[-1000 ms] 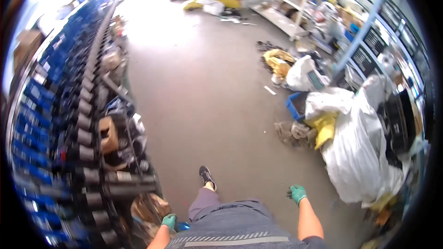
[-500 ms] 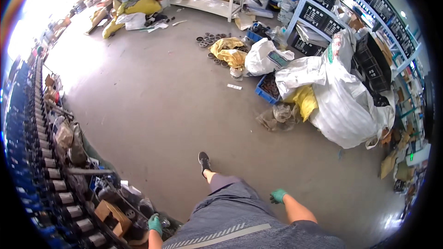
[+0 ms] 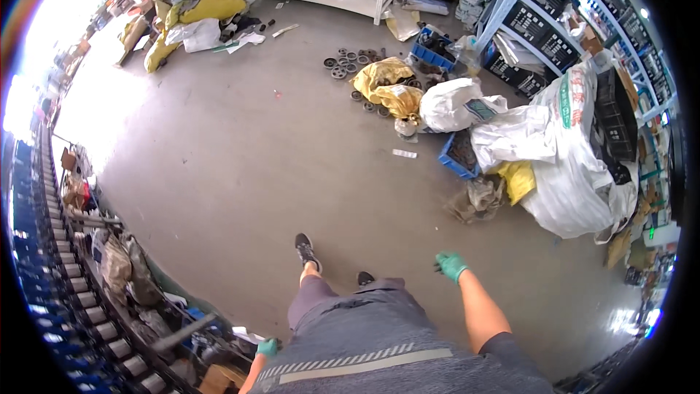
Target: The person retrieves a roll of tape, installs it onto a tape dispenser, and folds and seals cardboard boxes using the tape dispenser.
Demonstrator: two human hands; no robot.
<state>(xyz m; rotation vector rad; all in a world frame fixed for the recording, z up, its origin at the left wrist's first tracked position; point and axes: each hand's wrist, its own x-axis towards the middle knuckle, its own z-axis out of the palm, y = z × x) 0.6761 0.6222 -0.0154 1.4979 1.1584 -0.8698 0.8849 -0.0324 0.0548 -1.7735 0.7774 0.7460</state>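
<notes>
My right hand [image 3: 451, 267], in a green glove, hangs out over the grey floor with its fingers loosely bent and apart, holding nothing visible. Low on the left, my left hand [image 3: 268, 347], gloved the same way, is beside my body; its fingers are too small and blurred to read. Closest to it are a brown cardboard box [image 3: 222, 379] and a white scrap [image 3: 246, 334]. I am on foot, one dark shoe [image 3: 306, 249] ahead of the other.
On the right lie white sacks [image 3: 572, 182], a blue crate [image 3: 458, 164] of brown parts, a yellow bag [image 3: 386, 86] and several metal rings [image 3: 340, 66]. Shelves [image 3: 503, 11] stand behind. A roller conveyor [image 3: 80, 281] lines the left, with clutter alongside. Yellow sacks [image 3: 211, 6] lie at the far left.
My view has shifted: the sacks and crate now appear farther right. My right hand has swung forward and up in the picture. A second shoe has come into sight.
</notes>
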